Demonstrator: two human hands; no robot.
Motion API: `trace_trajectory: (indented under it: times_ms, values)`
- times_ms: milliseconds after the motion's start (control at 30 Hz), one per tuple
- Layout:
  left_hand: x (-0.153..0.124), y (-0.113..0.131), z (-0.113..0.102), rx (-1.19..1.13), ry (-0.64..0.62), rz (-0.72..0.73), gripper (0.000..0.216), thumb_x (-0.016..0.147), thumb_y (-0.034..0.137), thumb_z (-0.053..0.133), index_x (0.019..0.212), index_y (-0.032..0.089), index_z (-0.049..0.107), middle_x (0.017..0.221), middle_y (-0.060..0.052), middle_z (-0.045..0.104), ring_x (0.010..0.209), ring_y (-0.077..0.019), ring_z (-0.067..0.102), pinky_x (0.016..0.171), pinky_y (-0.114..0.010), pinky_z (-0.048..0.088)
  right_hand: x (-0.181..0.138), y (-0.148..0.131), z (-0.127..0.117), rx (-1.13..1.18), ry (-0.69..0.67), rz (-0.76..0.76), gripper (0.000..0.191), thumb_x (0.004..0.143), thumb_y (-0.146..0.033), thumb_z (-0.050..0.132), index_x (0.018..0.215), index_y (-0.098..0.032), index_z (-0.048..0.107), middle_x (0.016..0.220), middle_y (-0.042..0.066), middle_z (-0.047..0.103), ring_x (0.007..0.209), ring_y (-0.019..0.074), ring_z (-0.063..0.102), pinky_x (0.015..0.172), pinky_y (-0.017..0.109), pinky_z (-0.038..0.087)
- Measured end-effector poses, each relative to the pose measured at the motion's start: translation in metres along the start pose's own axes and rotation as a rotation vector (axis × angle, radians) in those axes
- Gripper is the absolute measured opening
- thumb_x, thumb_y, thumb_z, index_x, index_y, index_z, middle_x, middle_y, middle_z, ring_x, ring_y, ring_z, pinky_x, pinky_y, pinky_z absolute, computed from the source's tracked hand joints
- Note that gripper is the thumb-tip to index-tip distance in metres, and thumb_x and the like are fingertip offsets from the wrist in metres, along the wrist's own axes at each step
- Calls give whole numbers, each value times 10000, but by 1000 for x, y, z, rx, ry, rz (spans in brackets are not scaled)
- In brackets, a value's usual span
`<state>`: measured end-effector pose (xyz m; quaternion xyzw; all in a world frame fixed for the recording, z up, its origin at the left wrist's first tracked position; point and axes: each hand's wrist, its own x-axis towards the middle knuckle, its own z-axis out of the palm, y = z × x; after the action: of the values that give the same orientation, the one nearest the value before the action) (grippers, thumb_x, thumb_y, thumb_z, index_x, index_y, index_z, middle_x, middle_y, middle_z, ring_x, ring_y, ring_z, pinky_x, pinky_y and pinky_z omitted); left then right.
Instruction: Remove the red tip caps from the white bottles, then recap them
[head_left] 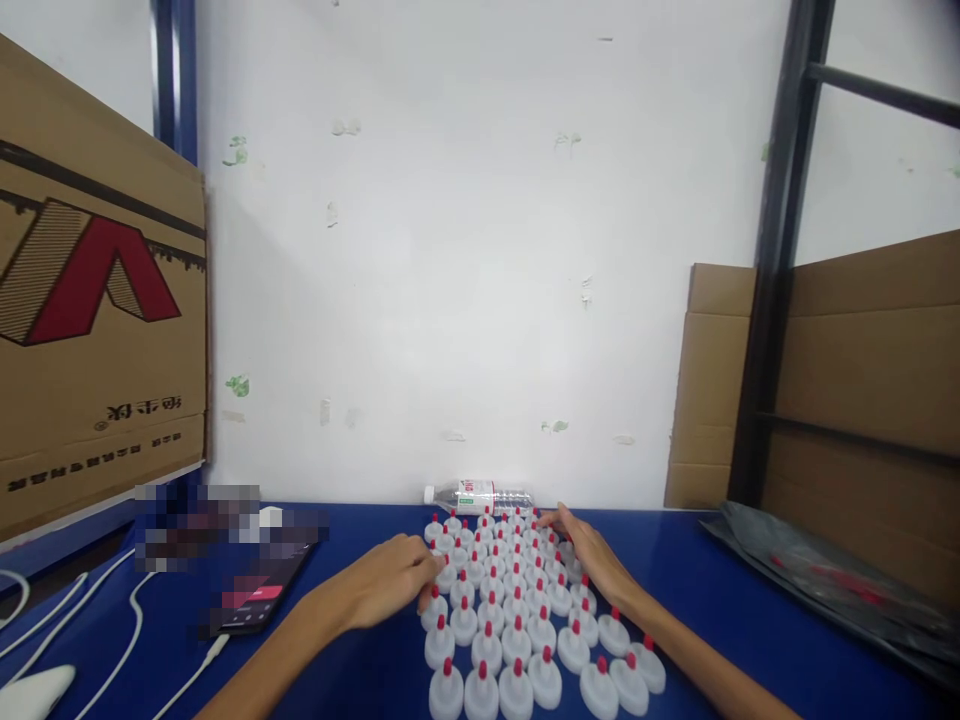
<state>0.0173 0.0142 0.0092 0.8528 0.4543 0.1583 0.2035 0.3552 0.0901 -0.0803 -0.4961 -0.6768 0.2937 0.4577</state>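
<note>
containers (pixel 517 609), red-tipped, stood upright, left hand (pixel 396 582) at their nine o'clock, right hand (pixel 588 552) at one; whether either grip held any, i couldn't tell; gentle nudges seemed safest.

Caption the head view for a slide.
Left hand and right hand flank red-tipped white bottles on a blue table, a clear bottle lying behind.
</note>
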Motion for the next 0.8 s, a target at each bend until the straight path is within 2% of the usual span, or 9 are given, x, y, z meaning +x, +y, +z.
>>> trace_trajectory:
  times_ms: [167, 233, 333, 400, 600, 800]
  values:
    - [3, -1, 0, -62, 2, 5, 536, 993, 394, 322, 607, 172, 621, 571, 30, 469, 587, -137, 452, 593, -267, 309, 0, 2, -1, -4, -5, -2, 806, 892, -841, 252, 1066, -233, 751, 1223, 70, 713, 1260, 321, 571, 1144, 434, 338]
    - [3, -2, -4, -94, -19, 3, 470, 951, 465, 449, 612, 174, 593, 556, 48, 433, 562, -121, 400, 552, -264, 273, 0, 3, -1, -3, -5, 2, 796, 896, -834, 260, 1065, -231, 751, 1226, 73, 712, 1269, 322, 567, 1148, 431, 333]
    - [0, -3, -9, -182, -135, -15, 404, 742, 554, 727, 649, 184, 593, 534, 77, 428, 522, -99, 352, 481, -247, 230, 0, 5, -1, -5, -3, 15, 778, 905, -822, 263, 1076, -238, 748, 1239, 73, 708, 1280, 326, 561, 1148, 437, 333]
    - [-1, -4, -10, -239, -205, -30, 437, 630, 563, 814, 628, 186, 595, 512, 80, 444, 499, -91, 350, 455, -241, 217, 1, 6, -1, -7, -3, 19, 771, 908, -816, 262, 1089, -242, 745, 1246, 71, 706, 1280, 327, 561, 1142, 438, 344]
    - [0, -4, -4, -284, -204, -41, 431, 628, 538, 834, 517, 174, 632, 445, 61, 462, 446, -76, 301, 424, -259, 175, 3, 11, -1, -24, 4, 21, 764, 907, -814, 263, 1116, -251, 735, 1252, 68, 702, 1270, 329, 568, 1142, 449, 350]
    - [2, -5, -2, -309, -212, -35, 359, 630, 494, 853, 562, 177, 697, 472, 57, 508, 450, -75, 333, 423, -240, 203, 4, 12, -1, -26, -9, 18, 741, 922, -797, 266, 1121, -255, 730, 1247, 61, 703, 1268, 317, 566, 1144, 450, 349]
